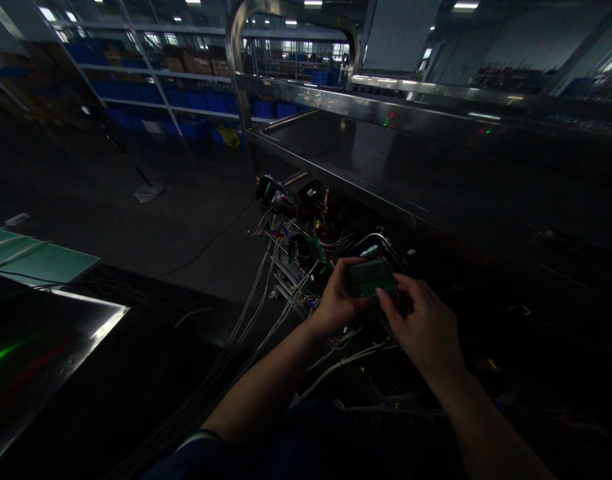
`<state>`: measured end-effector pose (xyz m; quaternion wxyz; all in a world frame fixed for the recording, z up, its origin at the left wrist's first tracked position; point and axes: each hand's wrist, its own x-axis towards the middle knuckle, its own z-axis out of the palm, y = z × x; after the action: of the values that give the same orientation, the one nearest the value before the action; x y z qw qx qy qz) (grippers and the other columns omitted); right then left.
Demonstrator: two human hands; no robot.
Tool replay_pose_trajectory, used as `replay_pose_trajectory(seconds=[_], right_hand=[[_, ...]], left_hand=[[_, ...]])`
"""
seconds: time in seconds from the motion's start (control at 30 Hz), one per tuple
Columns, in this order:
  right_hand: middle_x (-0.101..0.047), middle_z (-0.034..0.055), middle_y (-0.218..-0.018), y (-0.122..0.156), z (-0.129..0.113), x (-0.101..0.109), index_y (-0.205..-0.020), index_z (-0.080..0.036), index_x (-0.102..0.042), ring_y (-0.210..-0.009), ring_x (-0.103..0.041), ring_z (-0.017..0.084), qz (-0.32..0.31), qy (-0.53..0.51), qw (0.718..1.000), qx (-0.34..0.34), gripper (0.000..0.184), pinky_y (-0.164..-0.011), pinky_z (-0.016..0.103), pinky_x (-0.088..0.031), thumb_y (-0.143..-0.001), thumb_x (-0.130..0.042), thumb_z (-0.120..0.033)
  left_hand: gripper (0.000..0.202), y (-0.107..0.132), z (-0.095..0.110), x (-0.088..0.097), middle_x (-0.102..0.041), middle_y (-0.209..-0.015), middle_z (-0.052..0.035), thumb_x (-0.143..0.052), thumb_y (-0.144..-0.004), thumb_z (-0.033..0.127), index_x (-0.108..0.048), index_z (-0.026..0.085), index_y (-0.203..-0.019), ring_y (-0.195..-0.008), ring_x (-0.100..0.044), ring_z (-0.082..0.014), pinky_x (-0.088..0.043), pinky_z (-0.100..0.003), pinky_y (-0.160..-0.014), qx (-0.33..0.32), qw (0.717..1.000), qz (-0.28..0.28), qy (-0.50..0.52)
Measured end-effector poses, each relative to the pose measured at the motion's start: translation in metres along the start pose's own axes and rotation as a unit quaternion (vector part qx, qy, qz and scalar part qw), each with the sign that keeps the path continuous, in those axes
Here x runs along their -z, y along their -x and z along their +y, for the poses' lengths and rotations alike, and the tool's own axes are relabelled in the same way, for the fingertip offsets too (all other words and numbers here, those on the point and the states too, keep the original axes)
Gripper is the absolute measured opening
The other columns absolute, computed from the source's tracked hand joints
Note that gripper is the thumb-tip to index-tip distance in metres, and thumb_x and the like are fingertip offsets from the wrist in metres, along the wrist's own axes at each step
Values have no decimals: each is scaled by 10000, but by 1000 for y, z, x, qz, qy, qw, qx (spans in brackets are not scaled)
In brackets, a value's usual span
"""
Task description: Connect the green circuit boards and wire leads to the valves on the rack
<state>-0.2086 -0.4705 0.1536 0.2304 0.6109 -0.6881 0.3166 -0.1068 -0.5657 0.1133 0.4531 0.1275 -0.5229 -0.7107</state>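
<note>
Between my two hands is a green circuit board (370, 277) with a dark rectangular face like a display. My left hand (340, 293) closes on its left side, thumb along the lower edge. At the right end, my right hand (419, 317) pinches the board's lower right corner between thumb and fingers. Just behind it lie more green boards (316, 249) and dark housings (272, 191), tangled with thin coloured wires. Pale cables (256, 283) run from this cluster down toward me. Deep shadow hides the details under my hands.
A metal cart (306, 143) with a raised handle (235, 53) stands behind the wired parts. At the left is a metal-edged table (109, 323) beside a green mat (46, 263). Shelves with blue bins (191, 100) line the background. A black cable (206, 247) crosses the floor.
</note>
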Motion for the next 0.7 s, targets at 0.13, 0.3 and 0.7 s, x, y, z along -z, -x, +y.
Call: replay_pose_trajectory(seconds=[0.13,0.3,0.7], right_hand=[[-644,78,-810,-1,-1,1,-1017,-133,-580,-701,-634,190,2,-3,1000,1,361,-589,295,-498,-903,-448,-449],[-641,77,-799,-1,-1,1,-1015,-126,-584,-694,-630,187,2,-3,1000,1,361,-571,286,-490,-904,-449,-442],[-656,90,-822,1,1,-1,-1015,-133,-582,-723,-645,198,0,3,1000,-2,362,-600,304,-504,-912,-427,-443]], left_hand=[[614,0,0,0,-593,-924,-14,-798,-523,130,-476,185,-1044,-811,-561,-127,-474,-249,-712,-5,1000,2,6],[602,1,1,-1,-593,-929,-14,-789,-540,122,-477,184,-1052,-814,-561,-122,-470,-247,-718,-2,1000,1,5],[602,1,0,-1,-596,-934,-19,-806,-543,179,-472,193,-1043,-826,-568,-138,-476,-265,-724,-5,1000,1,-7]])
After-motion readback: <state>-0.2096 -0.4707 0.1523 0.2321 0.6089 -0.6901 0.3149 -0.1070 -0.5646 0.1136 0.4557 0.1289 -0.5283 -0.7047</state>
